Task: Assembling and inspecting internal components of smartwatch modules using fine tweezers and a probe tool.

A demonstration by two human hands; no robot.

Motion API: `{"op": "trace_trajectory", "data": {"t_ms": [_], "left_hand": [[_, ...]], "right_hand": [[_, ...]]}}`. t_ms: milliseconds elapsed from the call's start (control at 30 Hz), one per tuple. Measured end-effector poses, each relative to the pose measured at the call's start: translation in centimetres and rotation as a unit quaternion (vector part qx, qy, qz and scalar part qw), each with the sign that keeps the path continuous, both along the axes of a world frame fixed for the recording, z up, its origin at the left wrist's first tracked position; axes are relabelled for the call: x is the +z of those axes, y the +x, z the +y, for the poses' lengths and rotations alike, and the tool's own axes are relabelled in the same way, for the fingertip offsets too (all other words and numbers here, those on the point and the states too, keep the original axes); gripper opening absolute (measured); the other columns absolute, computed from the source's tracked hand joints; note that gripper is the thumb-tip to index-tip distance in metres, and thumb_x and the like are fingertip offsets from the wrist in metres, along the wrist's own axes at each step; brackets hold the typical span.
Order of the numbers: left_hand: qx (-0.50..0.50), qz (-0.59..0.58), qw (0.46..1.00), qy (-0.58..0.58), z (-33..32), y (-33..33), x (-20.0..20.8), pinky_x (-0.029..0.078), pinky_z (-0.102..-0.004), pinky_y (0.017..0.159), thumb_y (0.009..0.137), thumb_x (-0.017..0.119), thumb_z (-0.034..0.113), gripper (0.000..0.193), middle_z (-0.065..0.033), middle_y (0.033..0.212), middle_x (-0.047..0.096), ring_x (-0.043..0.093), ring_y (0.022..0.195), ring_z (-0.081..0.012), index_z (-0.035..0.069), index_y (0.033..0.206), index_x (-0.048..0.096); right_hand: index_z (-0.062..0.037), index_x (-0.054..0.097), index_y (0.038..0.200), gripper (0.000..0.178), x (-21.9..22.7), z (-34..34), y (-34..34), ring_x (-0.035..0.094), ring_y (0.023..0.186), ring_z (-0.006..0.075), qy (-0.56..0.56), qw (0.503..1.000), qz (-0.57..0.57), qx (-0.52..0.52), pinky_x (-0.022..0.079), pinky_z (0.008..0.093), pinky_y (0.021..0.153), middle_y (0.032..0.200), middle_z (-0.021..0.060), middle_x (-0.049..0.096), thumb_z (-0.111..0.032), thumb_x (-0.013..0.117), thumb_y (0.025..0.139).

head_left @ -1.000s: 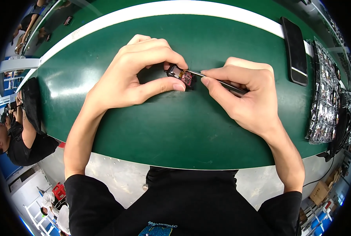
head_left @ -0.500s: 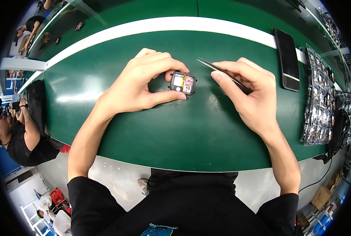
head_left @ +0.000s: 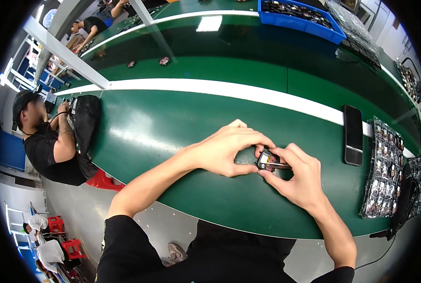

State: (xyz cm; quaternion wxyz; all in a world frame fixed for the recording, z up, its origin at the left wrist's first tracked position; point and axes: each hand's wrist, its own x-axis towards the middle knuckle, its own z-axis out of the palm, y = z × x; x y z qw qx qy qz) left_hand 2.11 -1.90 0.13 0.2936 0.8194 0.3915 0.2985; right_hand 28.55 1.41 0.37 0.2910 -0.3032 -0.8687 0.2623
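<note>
A small black smartwatch case, its inside showing a pale block and reddish circuit parts, is held just above the green table. My left hand pinches it from the left between thumb and fingers. My right hand comes from the right, closed on metal tweezers that lie across the case's right side. Its thumb and fingertips are at the case's right edge, touching or very near it. Where the tweezer tips end inside the case is too small to tell.
A black phone lies at the right beside a plastic tray of small parts and a black cable. Behind the white rail are two small reddish parts and a blue bin. A person in black sits at the left.
My right hand brought the tweezers from beside the case onto it, and its fingertips closed in on the case's right edge. The whole view has shifted, showing more of the far bench.
</note>
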Motion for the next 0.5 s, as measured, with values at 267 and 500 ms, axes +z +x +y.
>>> {"op": "trace_trajectory", "data": {"t_ms": [267,500], "left_hand": [[0.09,-0.087,0.991,-0.042,1.6,-0.9,0.9,0.056,-0.0335,0.085,0.087,0.089,0.006,0.039,-0.0072,0.108,0.076,0.062,0.084,-0.0149,0.003,0.125,0.08],[0.328,0.09,0.922,0.185,4.8,-10.3,-0.4,0.053,-0.043,0.111,0.092,0.085,0.01,0.032,-0.0167,0.128,0.072,0.069,0.125,-0.0365,0.001,0.121,0.075]], "right_hand": [[-0.002,0.08,0.117,0.043,0.7,0.0,1.7,0.078,0.078,0.022,-0.026,1.0,0.001,-0.009,0.062,0.0352,0.067,0.091,0.0077,0.072,-0.019,0.095,0.081],[-0.0046,0.08,0.117,0.041,4.6,0.5,5.9,0.068,0.071,0.0179,0.062,0.995,0.053,-0.061,0.057,0.0329,0.063,0.085,0.0041,0.064,-0.019,0.096,0.082]]}}
